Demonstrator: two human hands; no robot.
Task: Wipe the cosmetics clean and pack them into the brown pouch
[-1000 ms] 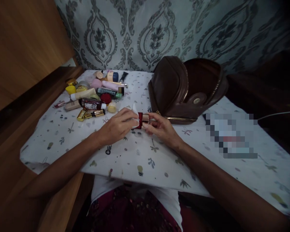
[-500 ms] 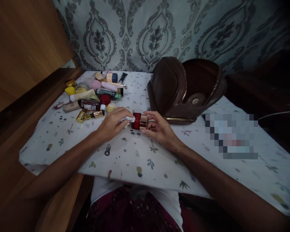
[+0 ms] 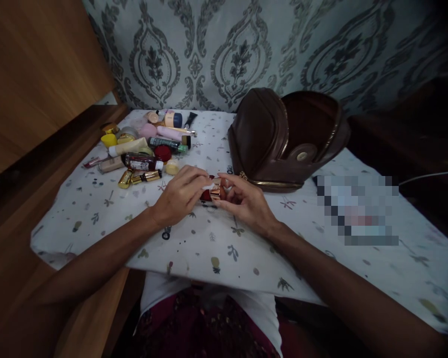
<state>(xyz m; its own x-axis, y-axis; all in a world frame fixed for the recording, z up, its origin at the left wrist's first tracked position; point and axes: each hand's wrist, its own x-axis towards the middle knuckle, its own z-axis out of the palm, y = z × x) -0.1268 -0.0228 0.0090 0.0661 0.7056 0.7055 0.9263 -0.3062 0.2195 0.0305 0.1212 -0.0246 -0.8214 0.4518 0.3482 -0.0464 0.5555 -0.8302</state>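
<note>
Between hands [image 3: 181, 193], red bottle [image 3: 215, 193] (gold-capped)

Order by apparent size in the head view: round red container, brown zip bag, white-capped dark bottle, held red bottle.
1. Brown zip bag
2. White-capped dark bottle
3. Round red container
Unsure: held red bottle, partly hidden and nearer.

And here you are in dim light, facing a grey patterned wall [image 3: 194, 64], wooden panel [image 3: 41, 64] to your left, white printed cloth [image 3: 197, 251] before you.
</note>
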